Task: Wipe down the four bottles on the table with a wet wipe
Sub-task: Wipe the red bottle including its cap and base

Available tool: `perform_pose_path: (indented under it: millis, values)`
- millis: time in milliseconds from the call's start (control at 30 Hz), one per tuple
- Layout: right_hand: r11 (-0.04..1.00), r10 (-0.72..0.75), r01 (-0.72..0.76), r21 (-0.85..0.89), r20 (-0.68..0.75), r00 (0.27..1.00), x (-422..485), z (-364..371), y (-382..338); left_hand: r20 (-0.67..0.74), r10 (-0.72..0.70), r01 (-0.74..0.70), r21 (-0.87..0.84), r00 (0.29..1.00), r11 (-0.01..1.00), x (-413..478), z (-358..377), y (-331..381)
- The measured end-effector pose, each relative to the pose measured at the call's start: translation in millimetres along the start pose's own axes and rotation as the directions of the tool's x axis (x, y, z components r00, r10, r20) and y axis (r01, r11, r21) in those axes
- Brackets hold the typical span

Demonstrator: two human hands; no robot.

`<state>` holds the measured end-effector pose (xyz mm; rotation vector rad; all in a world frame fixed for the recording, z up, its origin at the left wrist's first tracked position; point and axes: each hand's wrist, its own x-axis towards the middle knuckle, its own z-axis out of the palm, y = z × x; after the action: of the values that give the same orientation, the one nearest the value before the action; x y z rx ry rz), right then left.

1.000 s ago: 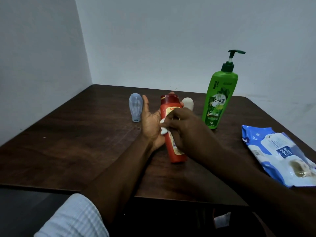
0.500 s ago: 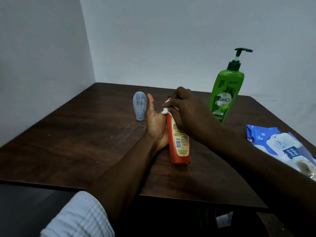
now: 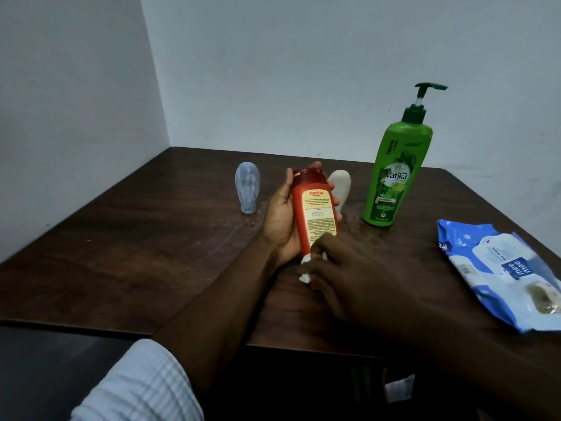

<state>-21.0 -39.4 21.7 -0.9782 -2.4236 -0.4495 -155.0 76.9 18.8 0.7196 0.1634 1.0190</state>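
Observation:
My left hand (image 3: 280, 221) grips the red bottle (image 3: 315, 209) with a yellow label, tilted, cap end pointing away. My right hand (image 3: 343, 271) presses a bunched white wet wipe (image 3: 305, 267) against the bottle's lower end, covering that end. A small pale blue bottle (image 3: 247, 187) stands cap-down to the left. Behind the red one stands a small white bottle (image 3: 341, 186), partly hidden. The tall green pump bottle (image 3: 394, 171) stands upright to the right.
A blue and white wet wipe pack (image 3: 498, 268) lies flat at the right edge of the dark wooden table (image 3: 136, 253). White walls meet in a corner behind the table. The table's front edge runs just under my forearms.
My right hand with the wipe has slid from the cap end down to the bottle's lower end. The label and cap have come into view.

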Motion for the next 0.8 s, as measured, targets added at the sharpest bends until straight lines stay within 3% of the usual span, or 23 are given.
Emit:
perform_pose_path:
  millis: [333, 633, 800]
  values:
    - [0.997, -0.033, 0.034, -0.068, 0.009, 0.999, -20, -2, -3, -0.008, 0.025, -0.025, 0.044, 1.0, 0.999, -2, 3, 2]
    - [0.987, 0.041, -0.024, 0.158, -0.107, 0.993, -29, -11, 22, -0.018, 0.032, -0.031, 0.053, 0.999, 0.998, -1, -1, 1]
    - [0.925, 0.228, -0.171, 0.34, -0.136, 0.964, -41, -6, 36, -0.022, 0.054, -0.053, 0.048, 0.998, 0.997, -1, 0, 1]
